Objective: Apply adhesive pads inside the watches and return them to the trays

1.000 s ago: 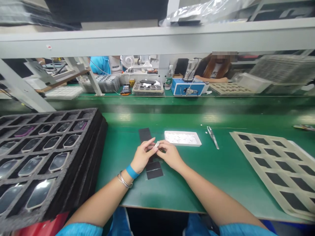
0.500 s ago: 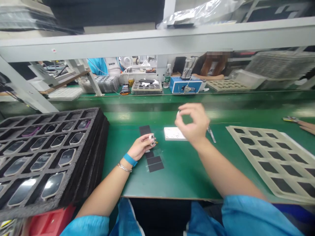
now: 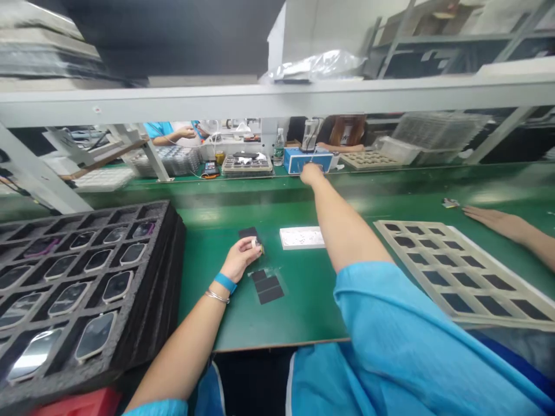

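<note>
My left hand (image 3: 243,257) is closed in a pinch on a small silvery part (image 3: 259,247), mostly covered by the fingers. It is above the green bench, beside black rectangular sheets (image 3: 271,289) with clear film edges. My right arm is stretched far forward. My right hand (image 3: 311,173) is at the front of a blue box-shaped device (image 3: 293,162) with a clear cylinder on top. The fingers of that hand are hidden behind its back, so what they touch or hold does not show. A white block with dark specks (image 3: 301,238) lies below the right forearm.
Stacked black foam trays (image 3: 145,277) with smartwatches stand at left. A beige tray (image 3: 416,271) with dark-bottomed pockets lies at right, near another person's hand (image 3: 494,219). A water bottle (image 3: 278,147) stands behind the bench. A grey shelf beam (image 3: 217,105) crosses overhead.
My right hand has moved from a pinch above the white block, forward to the blue device. My left hand keeps its hold on the small part. The head view has shifted.
</note>
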`<control>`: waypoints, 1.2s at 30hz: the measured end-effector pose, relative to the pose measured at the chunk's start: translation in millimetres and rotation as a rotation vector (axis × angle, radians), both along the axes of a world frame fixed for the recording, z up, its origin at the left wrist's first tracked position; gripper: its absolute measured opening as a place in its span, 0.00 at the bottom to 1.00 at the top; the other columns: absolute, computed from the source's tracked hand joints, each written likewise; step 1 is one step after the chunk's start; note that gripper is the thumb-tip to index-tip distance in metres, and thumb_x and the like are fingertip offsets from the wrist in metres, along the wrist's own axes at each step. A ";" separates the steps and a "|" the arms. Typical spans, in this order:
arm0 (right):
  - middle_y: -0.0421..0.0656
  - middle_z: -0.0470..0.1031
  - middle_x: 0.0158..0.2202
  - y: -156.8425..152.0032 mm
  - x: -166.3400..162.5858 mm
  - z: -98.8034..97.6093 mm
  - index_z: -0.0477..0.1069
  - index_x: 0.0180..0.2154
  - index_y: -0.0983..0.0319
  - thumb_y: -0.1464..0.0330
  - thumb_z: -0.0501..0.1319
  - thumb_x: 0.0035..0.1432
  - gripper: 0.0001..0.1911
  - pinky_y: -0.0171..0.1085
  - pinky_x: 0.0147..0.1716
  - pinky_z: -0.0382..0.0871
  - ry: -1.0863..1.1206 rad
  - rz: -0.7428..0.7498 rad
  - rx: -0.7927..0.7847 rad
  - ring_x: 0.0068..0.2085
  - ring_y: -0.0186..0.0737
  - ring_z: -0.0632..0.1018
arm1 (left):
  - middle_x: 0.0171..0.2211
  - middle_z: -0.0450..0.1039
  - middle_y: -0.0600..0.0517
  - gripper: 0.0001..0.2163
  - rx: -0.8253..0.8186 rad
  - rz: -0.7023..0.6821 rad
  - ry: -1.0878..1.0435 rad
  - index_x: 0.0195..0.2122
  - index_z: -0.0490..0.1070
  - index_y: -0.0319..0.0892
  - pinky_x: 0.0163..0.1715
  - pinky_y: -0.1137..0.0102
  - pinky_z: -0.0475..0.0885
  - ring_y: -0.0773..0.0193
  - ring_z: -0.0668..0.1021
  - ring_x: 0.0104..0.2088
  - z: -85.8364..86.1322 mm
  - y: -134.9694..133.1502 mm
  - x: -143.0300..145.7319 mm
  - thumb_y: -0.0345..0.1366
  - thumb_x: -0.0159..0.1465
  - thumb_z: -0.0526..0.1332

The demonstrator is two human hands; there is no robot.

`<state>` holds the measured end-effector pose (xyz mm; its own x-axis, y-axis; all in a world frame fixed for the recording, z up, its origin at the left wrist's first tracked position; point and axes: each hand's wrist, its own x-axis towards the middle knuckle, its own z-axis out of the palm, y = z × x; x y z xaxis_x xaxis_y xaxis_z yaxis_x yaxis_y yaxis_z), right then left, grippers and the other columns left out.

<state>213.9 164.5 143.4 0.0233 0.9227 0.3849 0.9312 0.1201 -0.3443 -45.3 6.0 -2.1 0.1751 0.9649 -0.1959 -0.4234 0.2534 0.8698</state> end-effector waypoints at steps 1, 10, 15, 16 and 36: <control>0.57 0.80 0.41 -6.0 -2.9 -9.4 0.78 0.39 0.73 0.78 0.64 0.57 0.07 0.44 0.53 0.71 0.038 -0.005 -0.041 0.48 0.48 0.81 | 0.32 0.77 0.51 0.24 0.008 -0.006 -0.007 0.41 0.73 0.37 0.38 0.71 0.76 0.67 0.80 0.31 1.1 -0.5 0.6 0.28 0.43 0.77; 0.46 0.82 0.43 -138.1 -41.7 -126.3 0.79 0.44 0.60 0.66 0.64 0.58 0.12 0.43 0.48 0.76 0.631 0.454 -0.234 0.45 0.43 0.82 | 0.38 0.78 0.48 0.26 0.097 -0.126 -0.111 0.45 0.75 0.39 0.41 0.68 0.76 0.62 0.81 0.37 11.0 -16.2 5.4 0.35 0.44 0.78; 0.44 0.81 0.40 -182.8 -69.4 -141.3 0.77 0.38 0.60 0.59 0.64 0.57 0.12 0.43 0.48 0.75 0.911 0.478 -0.031 0.42 0.41 0.81 | 0.39 0.79 0.51 0.34 0.185 -0.201 -0.176 0.54 0.70 0.44 0.40 0.72 0.75 0.63 0.81 0.38 13.1 -22.5 5.6 0.34 0.44 0.78; 0.44 0.81 0.39 -186.0 -73.2 -141.2 0.77 0.38 0.60 0.58 0.63 0.58 0.12 0.42 0.48 0.75 0.904 0.483 -0.011 0.41 0.41 0.80 | 0.38 0.78 0.51 0.35 0.188 -0.200 -0.178 0.55 0.69 0.44 0.38 0.73 0.74 0.64 0.81 0.37 13.0 -23.2 6.2 0.34 0.44 0.78; 0.44 0.78 0.43 -185.3 -85.9 -145.8 0.70 0.41 0.58 0.62 0.69 0.48 0.18 0.42 0.48 0.74 1.124 0.544 -0.216 0.45 0.41 0.80 | 0.33 0.78 0.53 0.31 0.162 -0.087 -0.091 0.42 0.63 0.43 0.30 0.77 0.72 0.68 0.79 0.30 13.1 -25.6 8.7 0.34 0.41 0.79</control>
<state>128.0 -20.8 -2.5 -0.1625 0.9570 0.2402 -0.0381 0.2372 -0.9707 -36.6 -19.6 11.0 0.2693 0.9629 -0.0189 -0.4848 0.1525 0.8612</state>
